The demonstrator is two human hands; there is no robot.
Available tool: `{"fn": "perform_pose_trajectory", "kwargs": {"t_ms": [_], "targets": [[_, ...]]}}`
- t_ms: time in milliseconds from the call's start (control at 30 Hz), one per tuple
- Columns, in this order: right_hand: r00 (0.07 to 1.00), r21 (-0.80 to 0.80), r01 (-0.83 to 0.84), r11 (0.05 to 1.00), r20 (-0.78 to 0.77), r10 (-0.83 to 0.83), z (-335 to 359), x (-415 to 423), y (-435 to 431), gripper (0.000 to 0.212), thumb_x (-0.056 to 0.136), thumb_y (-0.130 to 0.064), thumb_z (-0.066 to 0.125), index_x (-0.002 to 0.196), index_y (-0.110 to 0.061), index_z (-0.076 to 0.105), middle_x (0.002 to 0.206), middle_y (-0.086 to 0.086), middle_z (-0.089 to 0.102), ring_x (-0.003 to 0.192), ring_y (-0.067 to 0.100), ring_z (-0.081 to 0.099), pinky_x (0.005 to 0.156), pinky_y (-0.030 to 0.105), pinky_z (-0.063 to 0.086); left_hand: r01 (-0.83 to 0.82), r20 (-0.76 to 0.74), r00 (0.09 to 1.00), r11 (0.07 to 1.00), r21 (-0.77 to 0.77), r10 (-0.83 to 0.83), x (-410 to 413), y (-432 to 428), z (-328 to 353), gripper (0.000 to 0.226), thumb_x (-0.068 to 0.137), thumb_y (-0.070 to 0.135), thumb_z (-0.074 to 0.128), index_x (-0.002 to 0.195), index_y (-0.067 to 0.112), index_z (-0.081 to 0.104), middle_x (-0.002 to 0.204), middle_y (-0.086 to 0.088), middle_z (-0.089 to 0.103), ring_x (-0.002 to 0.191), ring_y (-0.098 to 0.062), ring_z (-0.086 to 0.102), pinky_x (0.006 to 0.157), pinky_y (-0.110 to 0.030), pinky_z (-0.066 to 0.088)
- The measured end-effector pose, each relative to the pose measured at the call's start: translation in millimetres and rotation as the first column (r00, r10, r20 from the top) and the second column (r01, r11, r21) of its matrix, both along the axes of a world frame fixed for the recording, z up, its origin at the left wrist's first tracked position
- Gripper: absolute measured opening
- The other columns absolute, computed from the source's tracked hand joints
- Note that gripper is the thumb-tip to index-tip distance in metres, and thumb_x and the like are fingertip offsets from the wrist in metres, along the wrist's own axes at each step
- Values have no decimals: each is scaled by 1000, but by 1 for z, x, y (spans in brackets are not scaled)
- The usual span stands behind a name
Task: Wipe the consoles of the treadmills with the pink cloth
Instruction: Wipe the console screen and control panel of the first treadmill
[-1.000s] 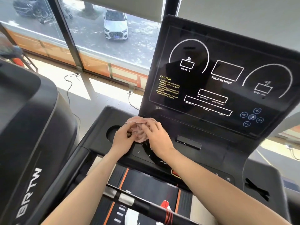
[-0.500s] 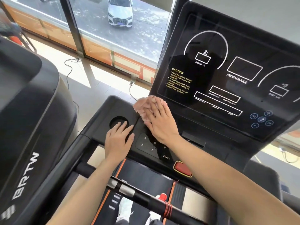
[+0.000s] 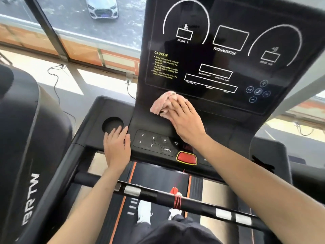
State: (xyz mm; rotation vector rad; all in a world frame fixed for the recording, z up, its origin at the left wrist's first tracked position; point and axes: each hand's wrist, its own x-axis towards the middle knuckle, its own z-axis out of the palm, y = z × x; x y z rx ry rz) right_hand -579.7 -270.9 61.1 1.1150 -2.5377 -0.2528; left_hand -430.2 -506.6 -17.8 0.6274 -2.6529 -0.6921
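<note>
The black treadmill console (image 3: 228, 106) fills the upper right, its display panel printed with white outlines and a yellow caution text. A bunched pink cloth (image 3: 161, 104) lies against the lower left edge of that panel. My right hand (image 3: 184, 118) presses flat on the cloth with straight fingers. My left hand (image 3: 117, 147) rests flat on the console's lower shelf, fingertips at the rim of the round cup holder (image 3: 111, 124). A keypad (image 3: 156, 143) with numbers and PROG sits between my hands.
A red stop button (image 3: 186, 157) sits below the keypad. A black handlebar (image 3: 158, 194) with red thread crosses in front of me. Another black treadmill (image 3: 26, 138) stands at the left. Cables (image 3: 56, 81) lie on the floor by the window.
The left hand let go of the cloth and settled on the shelf by the cup holder. The right hand carried the cloth up and rightward along the bottom of the display panel.
</note>
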Motion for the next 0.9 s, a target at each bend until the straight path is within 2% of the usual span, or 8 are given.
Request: {"fn": "perform_pose_trajectory", "kwargs": {"t_ms": [133, 267, 367, 533, 700, 800, 900], "targets": [[993, -26, 107, 994, 42, -106, -7, 12, 34, 60, 101, -27, 53, 156, -13, 32, 166, 15, 27, 155, 37, 18, 126, 50, 19, -29, 11, 1000, 1000, 2, 29, 1, 10, -1, 43, 103, 24, 42, 136, 7, 64, 143, -18, 59, 140, -38, 48, 120, -54, 23], [975, -55, 212, 976, 75, -208, -9, 20, 65, 56, 106, -29, 44, 158, -11, 32, 167, 13, 23, 156, 35, 16, 127, 48, 16, -60, 42, 997, 998, 21, 59, 2, 18, -2, 47, 103, 25, 37, 141, 7, 59, 149, -16, 55, 145, -37, 41, 122, -53, 19], [964, -97, 254, 962, 100, -245, -9, 25, 82, 55, 107, -28, 44, 157, -10, 33, 167, 12, 25, 155, 35, 19, 126, 49, 19, -67, 56, 996, 997, 40, 65, 2, 18, -1, 48, 104, 26, 37, 143, 9, 58, 150, -14, 54, 146, -33, 40, 123, -51, 17], [948, -169, 316, 934, 91, -304, -6, 31, 108, 51, 108, -32, 43, 154, -9, 41, 163, 13, 35, 152, 34, 29, 126, 47, 21, -27, 48, 999, 998, 61, 24, 6, 15, 2, 43, 106, 21, 43, 145, 8, 55, 152, -14, 51, 147, -31, 39, 125, -52, 16], [932, -244, 363, 899, 99, -349, -2, 39, 140, 49, 111, -38, 36, 151, -11, 46, 160, 14, 40, 150, 35, 34, 124, 49, 25, 9, 106, 994, 999, 36, -13, 10, 19, 5, 53, 104, 29, 52, 153, 10, 44, 161, -12, 39, 153, -31, 26, 125, -50, 10], [902, -221, 429, 876, 158, -402, -1, 43, 161, 50, 111, -39, 33, 153, -12, 41, 163, 14, 34, 153, 35, 28, 125, 49, 24, 6, 124, 992, 1000, 14, -8, 12, 23, 6, 57, 104, 31, 52, 154, 8, 41, 163, -13, 35, 154, -33, 23, 125, -51, 10], [852, -205, 510, 835, 249, -460, -3, 46, 186, 56, 110, -38, 29, 160, -12, 28, 168, 13, 22, 157, 30, 17, 127, 46, 18, 3, 118, 993, 1000, 8, -4, 14, 27, 4, 61, 102, 36, 45, 154, 6, 40, 163, -15, 36, 154, -35, 22, 125, -52, 11]]}}
